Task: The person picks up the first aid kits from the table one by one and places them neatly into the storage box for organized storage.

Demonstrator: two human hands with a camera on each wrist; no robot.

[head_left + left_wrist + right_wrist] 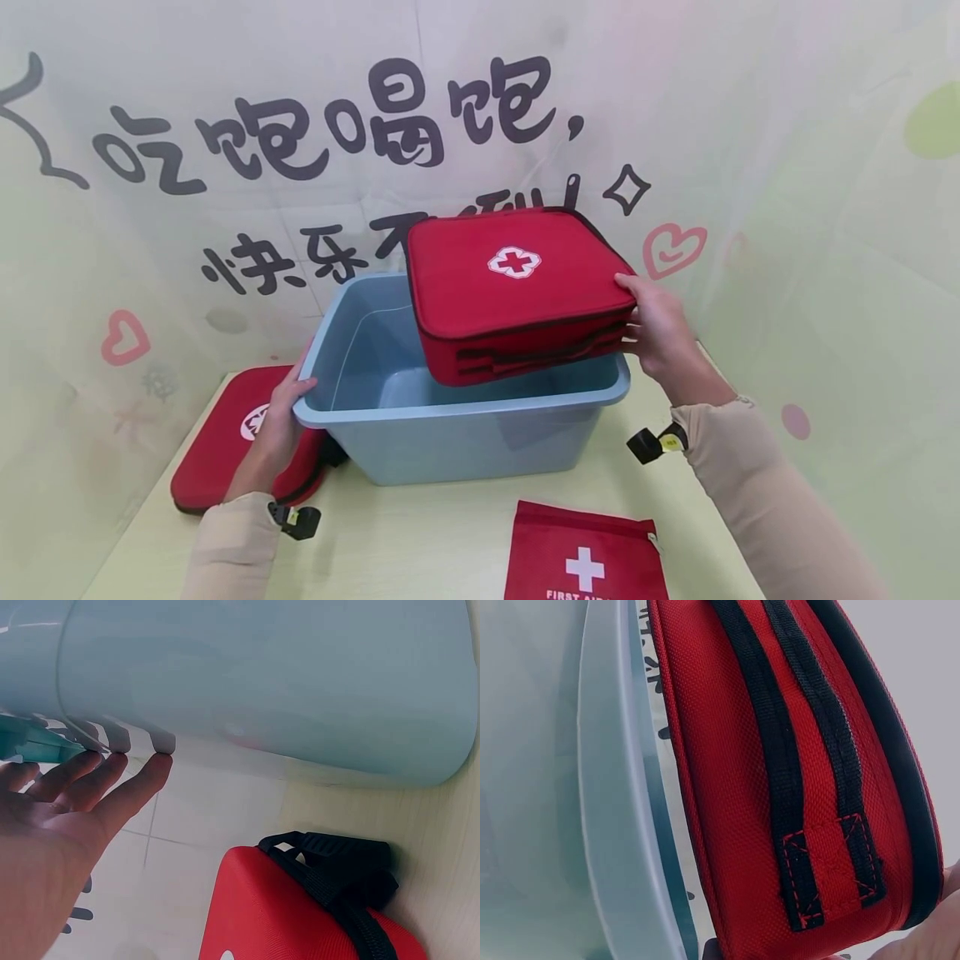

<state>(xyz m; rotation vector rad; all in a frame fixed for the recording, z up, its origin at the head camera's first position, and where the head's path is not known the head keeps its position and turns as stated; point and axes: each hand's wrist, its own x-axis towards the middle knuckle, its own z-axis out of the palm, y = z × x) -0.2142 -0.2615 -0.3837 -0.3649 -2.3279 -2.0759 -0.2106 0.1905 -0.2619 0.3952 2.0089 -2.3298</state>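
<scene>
My right hand (637,315) grips the right edge of a red zipped first-aid bag (510,292) with a white cross, thumb on top and fingers underneath. The bag hangs tilted over the open blue plastic bin (457,406); its lower edge dips just inside the rim. In the right wrist view the bag's side with black straps (780,787) fills the frame beside the bin's rim (607,787). My left hand (296,396) holds the bin's front left corner, thumb at the rim; its fingers (112,787) lie fairly straight under the rim of the bin (300,675).
A red hard-shell first-aid case (217,450) lies on the table left of the bin, below my left hand; its black strap (337,870) points at the bin. A flat red "FIRST AID" pouch (585,554) lies at the table's front edge. A printed backdrop stands close behind.
</scene>
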